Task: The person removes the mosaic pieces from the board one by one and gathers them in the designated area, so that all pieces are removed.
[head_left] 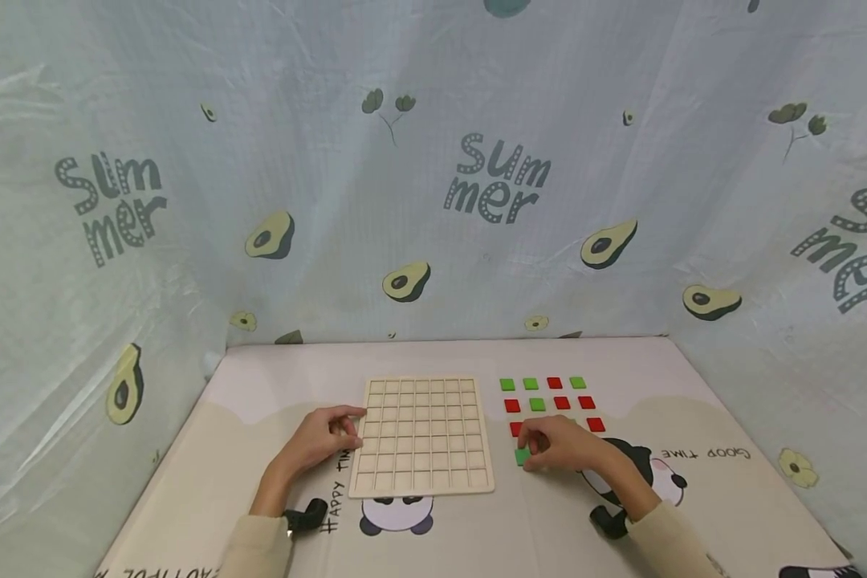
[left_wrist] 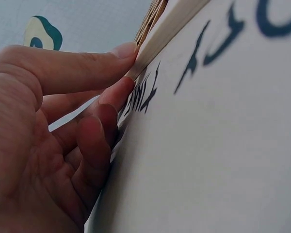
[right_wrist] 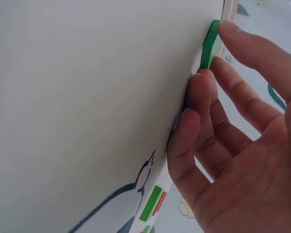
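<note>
A square wooden grid board (head_left: 422, 437) with bare cells lies on the table. My left hand (head_left: 325, 436) touches its left edge, thumb and index fingertip set apart along the rim; the left wrist view shows the thumb (left_wrist: 87, 68) against the board's wooden side (left_wrist: 169, 31). To the right of the board, my right hand (head_left: 567, 443) pinches a green square tile (head_left: 522, 457) at the front of the tile group. In the right wrist view the green tile (right_wrist: 211, 46) sits between thumb and index fingertip, at the table surface.
Rows of red tiles (head_left: 561, 403) and green tiles (head_left: 537, 405) lie behind the right hand, which partly covers some. The tablecloth (head_left: 433, 554) carries panda prints and lettering. Patterned sheeting (head_left: 433, 241) stands at the back and both sides.
</note>
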`<state>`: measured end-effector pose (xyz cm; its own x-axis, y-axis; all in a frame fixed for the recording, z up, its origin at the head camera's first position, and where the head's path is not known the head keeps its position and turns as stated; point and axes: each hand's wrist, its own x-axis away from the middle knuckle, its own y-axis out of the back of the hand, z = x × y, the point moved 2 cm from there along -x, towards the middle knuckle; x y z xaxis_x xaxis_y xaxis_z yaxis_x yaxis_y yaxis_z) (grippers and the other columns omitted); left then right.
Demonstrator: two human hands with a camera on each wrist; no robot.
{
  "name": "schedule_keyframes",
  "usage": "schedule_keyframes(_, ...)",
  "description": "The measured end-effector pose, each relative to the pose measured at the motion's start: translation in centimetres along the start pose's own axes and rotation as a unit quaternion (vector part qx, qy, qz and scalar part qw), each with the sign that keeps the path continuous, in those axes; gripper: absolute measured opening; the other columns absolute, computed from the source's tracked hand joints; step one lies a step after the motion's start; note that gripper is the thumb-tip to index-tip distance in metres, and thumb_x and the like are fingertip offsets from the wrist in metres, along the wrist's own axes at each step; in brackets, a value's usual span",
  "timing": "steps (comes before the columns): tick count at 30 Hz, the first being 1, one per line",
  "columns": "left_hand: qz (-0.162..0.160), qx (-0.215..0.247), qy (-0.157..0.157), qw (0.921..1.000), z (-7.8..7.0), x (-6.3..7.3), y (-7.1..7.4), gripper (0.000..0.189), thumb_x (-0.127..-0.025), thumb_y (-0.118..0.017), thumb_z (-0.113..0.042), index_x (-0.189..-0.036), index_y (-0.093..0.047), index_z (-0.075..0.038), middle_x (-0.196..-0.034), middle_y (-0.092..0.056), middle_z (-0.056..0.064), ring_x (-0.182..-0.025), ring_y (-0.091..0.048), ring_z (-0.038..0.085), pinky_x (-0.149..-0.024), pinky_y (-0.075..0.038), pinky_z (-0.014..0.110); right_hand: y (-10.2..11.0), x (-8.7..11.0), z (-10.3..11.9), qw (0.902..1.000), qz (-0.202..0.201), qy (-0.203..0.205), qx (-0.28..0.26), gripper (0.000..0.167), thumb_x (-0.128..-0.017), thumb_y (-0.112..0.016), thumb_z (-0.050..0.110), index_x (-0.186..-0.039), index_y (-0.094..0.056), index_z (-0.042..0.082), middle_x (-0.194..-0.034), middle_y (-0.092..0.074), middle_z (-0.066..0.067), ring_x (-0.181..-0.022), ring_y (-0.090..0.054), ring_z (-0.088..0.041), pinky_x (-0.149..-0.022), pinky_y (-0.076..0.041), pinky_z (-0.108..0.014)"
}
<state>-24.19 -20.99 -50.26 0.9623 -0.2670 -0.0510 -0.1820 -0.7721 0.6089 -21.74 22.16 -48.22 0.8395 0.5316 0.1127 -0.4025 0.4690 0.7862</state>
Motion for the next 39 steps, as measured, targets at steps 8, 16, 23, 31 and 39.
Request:
schedule_keyframes(8,0.001,0.007,0.003,1.0,-0.13,-0.05,-0.44,0.051,-0.08,-0.081,-0.011,-0.129,-0.07,-0.002,-0.082,-0.064,0.0,-0.066,-0.049,0.01,-0.063,-0.04,0.023,-0.01,0.5,-0.14,0.9998,0.007,-0.016,-0.009,0.023,-0.083,-0.084,0.023,-0.098,-0.068,0.018,-0.081,-0.058,0.007,-0.073,-0.053,-0.008,-0.064,-0.044,-0.024)
schedule_keyframes(16,-0.002,0.012,0.009,0.9999,-0.36,-0.21,-0.69,0.052,-0.079,-0.081,-0.009,-0.129,-0.07,-0.002,-0.081,-0.064,0.0,-0.066,-0.049,0.011,-0.063,-0.039,0.023,0.23,0.74,-0.2,0.9998,0.007,-0.009,-0.018,0.023,-0.083,-0.084,0.022,-0.099,-0.069,0.018,-0.081,-0.058,0.007,-0.073,-0.052,-0.006,-0.063,-0.044,-0.023)
schedule_keyframes(23,-0.001,0.016,0.012,0.9998,-0.33,-0.41,-0.62,0.052,-0.079,-0.081,-0.008,-0.13,-0.069,-0.001,-0.082,-0.063,0.0,-0.066,-0.049,0.011,-0.063,-0.039,0.023,-0.03,0.6,-0.6,0.9999,0.002,-0.002,-0.01,0.026,-0.084,-0.084,0.024,-0.102,-0.067,0.019,-0.083,-0.058,0.008,-0.074,-0.052,-0.005,-0.066,-0.045,-0.022)
schedule_keyframes(31,-0.005,0.01,0.013,0.9999,-0.22,-0.26,-0.48,0.051,-0.08,-0.08,-0.008,-0.129,-0.07,-0.002,-0.081,-0.064,0.0,-0.065,-0.049,0.011,-0.063,-0.039,0.023,0.05,0.47,-0.4,0.9999,0.0,0.009,-0.009,0.022,-0.086,-0.082,0.025,-0.102,-0.068,0.018,-0.082,-0.059,0.008,-0.074,-0.053,-0.004,-0.066,-0.046,-0.023)
schedule_keyframes(39,-0.005,0.005,0.006,1.0,-0.31,-0.27,-0.33,0.05,-0.08,-0.08,-0.009,-0.129,-0.07,-0.002,-0.081,-0.064,0.0,-0.065,-0.049,0.01,-0.063,-0.039,0.023,0.26,0.37,-0.39,0.9999,-0.002,0.011,-0.004,0.02,-0.088,-0.08,0.025,-0.102,-0.068,0.017,-0.081,-0.059,0.009,-0.073,-0.053,-0.003,-0.066,-0.046,-0.022)
